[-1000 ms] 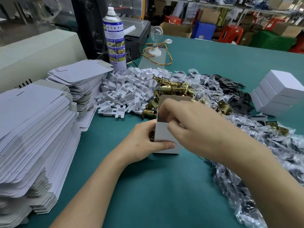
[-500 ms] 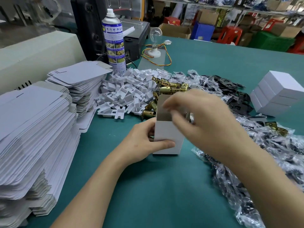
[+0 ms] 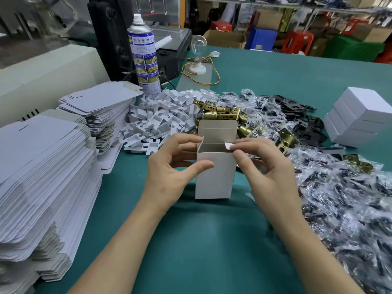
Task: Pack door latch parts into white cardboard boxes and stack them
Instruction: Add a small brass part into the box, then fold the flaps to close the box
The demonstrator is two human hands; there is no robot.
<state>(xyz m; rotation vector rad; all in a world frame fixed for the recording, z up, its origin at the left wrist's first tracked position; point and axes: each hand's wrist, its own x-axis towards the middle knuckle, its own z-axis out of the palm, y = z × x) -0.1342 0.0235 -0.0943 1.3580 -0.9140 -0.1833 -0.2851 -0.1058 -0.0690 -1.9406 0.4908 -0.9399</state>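
Observation:
A white cardboard box [image 3: 214, 177] stands upright on the green table, its top lid raised and both side flaps up. My left hand [image 3: 171, 166] holds the box's left side, thumb on the front face, fingers at the left flap. My right hand [image 3: 265, 166] pinches the right side flap between thumb and fingertips. Brass door latches [image 3: 220, 113] lie in a heap just behind the box. White plastic inserts [image 3: 157, 117] are piled to the left of them. Bagged black and brass parts [image 3: 339, 187] spread to the right. What is inside the box is hidden.
Tall stacks of flat box blanks [image 3: 42, 177] fill the left side. Closed white boxes [image 3: 358, 117] are stacked at the right. A spray can [image 3: 144, 54], a bulb with wires [image 3: 198, 49] and a black machine [image 3: 114, 35] stand at the back.
My right hand has come out from over the box's open top and moved to its right flap. The box now stands a little nearer to me.

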